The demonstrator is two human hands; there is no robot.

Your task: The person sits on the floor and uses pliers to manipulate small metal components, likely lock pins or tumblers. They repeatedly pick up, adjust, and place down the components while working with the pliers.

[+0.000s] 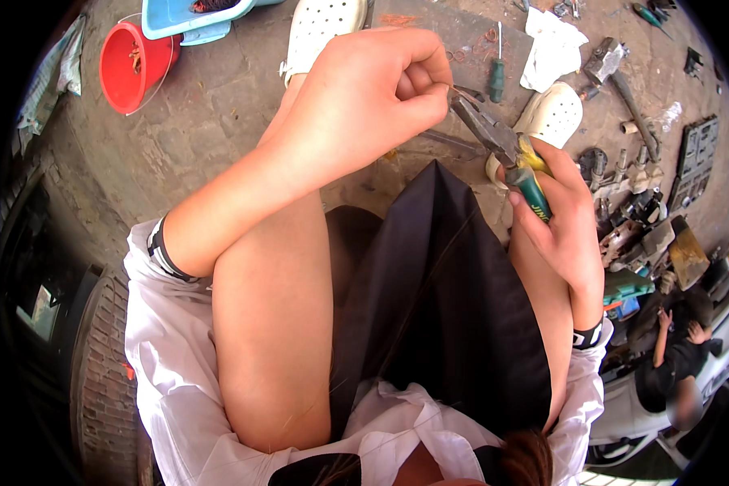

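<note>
My right hand point(565, 206) is wrapped round the green-and-yellow handles of a pair of pliers point(494, 134). The metal jaws point up and left, toward my left hand point(381, 85). Thumb and forefinger of that left hand are pinched together right at the jaw tips. What they grip there is too small or too hidden to make out. Both hands are above the ground, beyond my bent knees, with the left forearm crossing over one thigh. Past the pliers, a screwdriver point(496, 77) with a dark green handle lies on the ground.
Thin reddish wire scraps point(459, 57) lie near a crumpled white cloth point(554, 50). On the right are a hammer point(628, 97), a dark tool case point(693, 162) and several metal parts. A red bucket point(120, 73) and blue basin point(166, 23) stand far left. Another person point(664, 364) is at lower right.
</note>
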